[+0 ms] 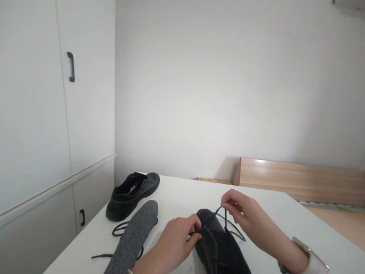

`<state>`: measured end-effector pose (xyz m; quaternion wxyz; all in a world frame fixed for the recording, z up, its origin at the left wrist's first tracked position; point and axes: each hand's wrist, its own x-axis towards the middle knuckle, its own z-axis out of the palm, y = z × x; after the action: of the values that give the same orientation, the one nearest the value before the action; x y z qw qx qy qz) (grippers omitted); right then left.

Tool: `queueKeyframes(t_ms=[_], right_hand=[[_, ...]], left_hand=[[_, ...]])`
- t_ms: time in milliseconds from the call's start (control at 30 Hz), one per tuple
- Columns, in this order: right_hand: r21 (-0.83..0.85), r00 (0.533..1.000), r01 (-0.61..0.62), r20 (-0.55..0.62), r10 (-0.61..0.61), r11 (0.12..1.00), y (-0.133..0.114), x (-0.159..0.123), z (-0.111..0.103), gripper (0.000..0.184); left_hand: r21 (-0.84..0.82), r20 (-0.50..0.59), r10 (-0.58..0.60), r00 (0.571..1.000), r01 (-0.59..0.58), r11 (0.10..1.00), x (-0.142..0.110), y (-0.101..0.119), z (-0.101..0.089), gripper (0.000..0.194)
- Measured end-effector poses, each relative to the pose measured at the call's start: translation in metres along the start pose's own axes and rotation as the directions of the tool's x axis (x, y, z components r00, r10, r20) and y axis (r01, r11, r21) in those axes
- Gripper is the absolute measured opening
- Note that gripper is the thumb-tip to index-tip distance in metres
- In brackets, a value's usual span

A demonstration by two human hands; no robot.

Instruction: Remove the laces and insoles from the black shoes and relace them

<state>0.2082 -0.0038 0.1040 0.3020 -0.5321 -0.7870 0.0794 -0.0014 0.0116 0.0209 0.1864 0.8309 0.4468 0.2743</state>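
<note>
Head view finds us apparently mid-lacing the near shoe (pixel 225 251), far shoe (pixel 121 203) unlaced, right hand (pixel 249 216) pinching lace (pixel 225 218), left hand (pixel 177 237) grip unclear.

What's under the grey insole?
Black lace on the white table: a loop and one tip show to the left, bits to the right. The insole hides the rest.

White, flat-topped table (pixel 178 188), lower frame, supporting two black leather lace-up shoes (pixel 132 196) (pixel 217 243), a grey felt insole (pixel 133 238) and a loose black lace (pixel 102 256).

R hand (pixel 237 207) pinching black lace (pixel 225 218) above shoe (pixel 224 249).
</note>
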Motion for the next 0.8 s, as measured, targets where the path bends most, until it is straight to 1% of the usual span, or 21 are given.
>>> queueKeyframes(t_ms=[33, 67, 133, 200, 267, 333, 367, 433, 467, 500, 533, 567, 600, 633, 667, 700, 733, 800], right_hand=[[0.033, 0.998, 0.004, -0.064, -0.002, 0.999, -0.002, -0.001, -0.009, 0.017], [0.061, 0.992, 0.011, -0.125, -0.003, 0.998, -0.004, -0.003, -0.019, 0.019], [0.114, 0.972, 0.041, -0.234, -0.013, 0.993, -0.010, -0.007, -0.036, 0.020], [0.153, 0.934, 0.106, -0.355, -0.046, 0.983, -0.016, -0.012, -0.050, 0.017], [0.128, 0.880, 0.176, -0.464, -0.098, 0.976, -0.023, -0.017, -0.060, 0.013], [0.061, 0.837, 0.214, -0.526, -0.151, 0.975, -0.028, -0.023, -0.064, 0.010], [0.031, 0.825, 0.223, -0.538, -0.172, 0.974, -0.031, -0.026, -0.065, 0.010], [-0.005, 0.817, 0.223, -0.544, -0.190, 0.975, -0.034, -0.031, -0.063, 0.010], [-0.015, 0.816, 0.215, -0.547, -0.188, 0.976, -0.036, -0.033, -0.062, 0.011], [-0.024, 0.810, 0.209, -0.556, -0.186, 0.978, -0.038, -0.036, -0.061, 0.011], [-0.031, 0.793, 0.205, -0.581, -0.184, 0.978, -0.041, -0.038, -0.060, 0.012], [-0.039, 0.763, 0.212, -0.618, -0.190, 0.977, -0.044, -0.040, -0.060, 0.011], [-0.044, 0.724, 0.222, -0.662, -0.195, 0.974, -0.048, -0.041, -0.061, 0.011], [-0.052, 0.676, 0.240, -0.708, -0.205, 0.969, -0.053, -0.042, -0.063, 0.010], [-0.057, 0.628, 0.258, -0.749, -0.212, 0.964, -0.059, -0.043, -0.065, 0.009], [-0.061, 0.588, 0.275, -0.779, -0.217, 0.960, -0.064, -0.044, -0.068, 0.008], [-0.059, 0.561, 0.285, -0.799, -0.217, 0.957, -0.070, -0.044, -0.070, 0.008], [-0.037, 0.536, 0.305, -0.819, -0.204, 0.952, -0.081, -0.044, -0.075, 0.007]], left_hand=[[0.068, 0.010, -0.001, 1.000, 0.000, 0.998, 0.000, -0.002, -0.002, 0.008], [0.137, 0.013, -0.006, 1.000, 0.004, 0.991, 0.000, -0.004, -0.003, 0.006], [0.260, -0.004, -0.017, 1.000, 0.018, 0.965, 0.002, -0.009, -0.006, 0.015], [0.352, -0.037, -0.016, 0.999, 0.028, 0.936, 0.006, -0.013, -0.008, 0.024], [0.401, -0.067, 0.009, 0.998, 0.018, 0.916, 0.009, -0.016, -0.010, 0.030], [0.417, -0.106, 0.054, 0.993, -0.005, 0.909, 0.012, -0.015, -0.011, 0.032], [0.416, -0.129, 0.083, 0.988, -0.022, 0.909, 0.013, -0.014, -0.011, 0.032], [0.416, -0.163, 0.146, 0.976, -0.066, 0.907, 0.013, -0.010, -0.009, 0.030], [0.411, -0.169, 0.191, 0.967, -0.107, 0.905, 0.012, -0.008, -0.007, 0.029], [0.392, -0.169, 0.255, 0.952, -0.173, 0.903, 0.011, -0.005, -0.005, 0.029], [0.351, -0.161, 0.335, 0.928, -0.264, 0.898, 0.008, -0.002, -0.002, 0.030], [0.284, -0.158, 0.423, 0.892, -0.369, 0.885, 0.006, 0.000, 0.002, 0.032], [0.188, -0.163, 0.500, 0.851, -0.471, 0.862, 0.003, 0.003, 0.006, 0.036], [0.070, -0.188, 0.547, 0.816, -0.544, 0.836, 0.000, 0.006, 0.010, 0.040], [-0.053, -0.230, 0.551, 0.802, -0.576, 0.816, -0.003, 0.009, 0.014, 0.043], [-0.169, -0.272, 0.515, 0.813, -0.567, 0.806, -0.006, 0.011, 0.018, 0.043], [-0.278, -0.314, 0.451, 0.835, -0.535, 0.797, -0.007, 0.013, 0.022, 0.042], [-0.446, -0.361, 0.293, 0.885, -0.440, 0.779, -0.008, 0.014, 0.028, 0.041]])
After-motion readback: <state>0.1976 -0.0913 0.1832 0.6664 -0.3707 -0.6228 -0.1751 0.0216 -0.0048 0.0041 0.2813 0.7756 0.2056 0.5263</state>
